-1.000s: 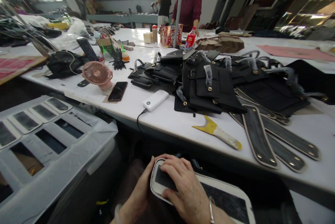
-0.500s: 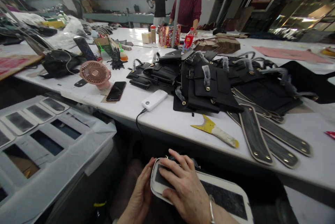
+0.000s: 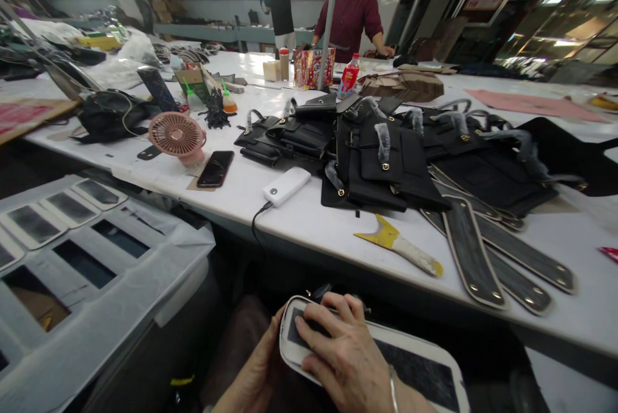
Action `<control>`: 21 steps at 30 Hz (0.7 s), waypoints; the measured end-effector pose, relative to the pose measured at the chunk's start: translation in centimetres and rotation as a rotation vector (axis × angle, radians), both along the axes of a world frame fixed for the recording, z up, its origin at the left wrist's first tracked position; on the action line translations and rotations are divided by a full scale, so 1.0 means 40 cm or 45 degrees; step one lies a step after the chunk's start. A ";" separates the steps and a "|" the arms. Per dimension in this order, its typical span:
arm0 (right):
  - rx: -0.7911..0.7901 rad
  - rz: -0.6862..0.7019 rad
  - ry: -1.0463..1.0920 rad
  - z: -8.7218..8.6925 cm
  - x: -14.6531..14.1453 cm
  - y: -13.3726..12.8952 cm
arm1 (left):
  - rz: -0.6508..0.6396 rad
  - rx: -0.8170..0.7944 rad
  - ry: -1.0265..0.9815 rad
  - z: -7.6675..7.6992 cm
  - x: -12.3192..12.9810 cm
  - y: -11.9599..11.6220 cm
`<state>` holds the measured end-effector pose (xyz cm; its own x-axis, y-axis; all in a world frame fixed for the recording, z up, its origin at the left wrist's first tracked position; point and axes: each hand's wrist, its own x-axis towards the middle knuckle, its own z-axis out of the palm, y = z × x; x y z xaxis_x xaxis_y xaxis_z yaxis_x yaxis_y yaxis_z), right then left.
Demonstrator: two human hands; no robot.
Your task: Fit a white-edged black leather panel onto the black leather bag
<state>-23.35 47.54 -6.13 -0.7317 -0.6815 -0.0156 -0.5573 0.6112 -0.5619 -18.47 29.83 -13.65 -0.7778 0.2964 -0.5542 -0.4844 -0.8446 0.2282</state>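
Note:
On my lap, below the table edge, lies a long bag piece with rounded corners [image 3: 419, 368]; its border is whitish and its middle is a dark patch. My left hand [image 3: 258, 361] wraps the left rounded end, its fingers mostly hidden behind the edge. Across the face lies my right hand [image 3: 345, 352], fingers bent, the tips over the dark patch and the far rim, the thumb on the near border. Something dark with small metal fittings shows just beyond the far rim, too hidden to make out.
Black handbags [image 3: 381, 156] are piled on the white table [image 3: 309, 233], with straps [image 3: 476, 252] and a yellow-white forked tool [image 3: 398, 246] near its edge. A power bank [image 3: 287, 186], phone [image 3: 215, 168] and pink fan [image 3: 177, 135] lie further left. Similar panels [image 3: 33, 223] rest on the covered box.
My right hand's fingers have bent more and drawn in over the bag piece. My left hand keeps its hold. In the background, one person has shifted left and another has reached an arm to the right.

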 end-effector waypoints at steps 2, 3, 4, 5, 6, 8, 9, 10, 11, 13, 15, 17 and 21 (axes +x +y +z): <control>0.002 0.029 -0.041 0.007 -0.002 0.001 | -0.045 -0.007 0.084 -0.019 0.009 -0.010; 0.006 0.033 -0.058 0.011 -0.004 0.001 | -0.066 -0.004 0.116 -0.029 0.012 -0.015; 0.011 0.027 -0.072 0.014 -0.006 0.001 | -0.081 0.011 0.137 -0.037 0.013 -0.019; 0.015 0.025 -0.083 0.016 -0.008 0.000 | -0.092 0.029 0.148 -0.043 0.014 -0.022; 0.019 0.023 -0.091 0.018 -0.009 0.000 | -0.100 0.045 0.153 -0.048 0.013 -0.025; 0.027 0.018 -0.100 0.020 -0.011 -0.002 | -0.102 0.054 0.156 -0.053 0.010 -0.028; 0.030 0.024 -0.103 0.021 -0.012 -0.003 | -0.101 0.045 0.160 -0.054 0.008 -0.030; 0.032 0.025 -0.104 0.022 -0.012 -0.004 | -0.099 0.033 0.170 -0.053 0.006 -0.031; 0.032 0.026 -0.106 0.023 -0.013 -0.004 | -0.100 0.020 0.183 -0.052 0.003 -0.032; 0.026 0.028 -0.111 0.024 -0.013 -0.005 | -0.117 0.001 0.217 -0.047 -0.004 -0.035; 0.017 0.039 -0.118 0.025 -0.013 -0.006 | -0.144 -0.014 0.256 -0.041 -0.011 -0.037; 0.018 0.050 -0.121 0.026 -0.013 -0.007 | -0.184 -0.028 0.291 -0.035 -0.017 -0.040; 0.031 0.035 -0.138 0.029 -0.012 -0.010 | -0.210 -0.138 0.288 -0.019 -0.022 -0.044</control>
<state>-23.82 47.16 -4.98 -0.7058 -0.6998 -0.1102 -0.5108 0.6106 -0.6052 -19.35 28.08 -14.42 -0.8312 0.3778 -0.4078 -0.5399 -0.7233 0.4305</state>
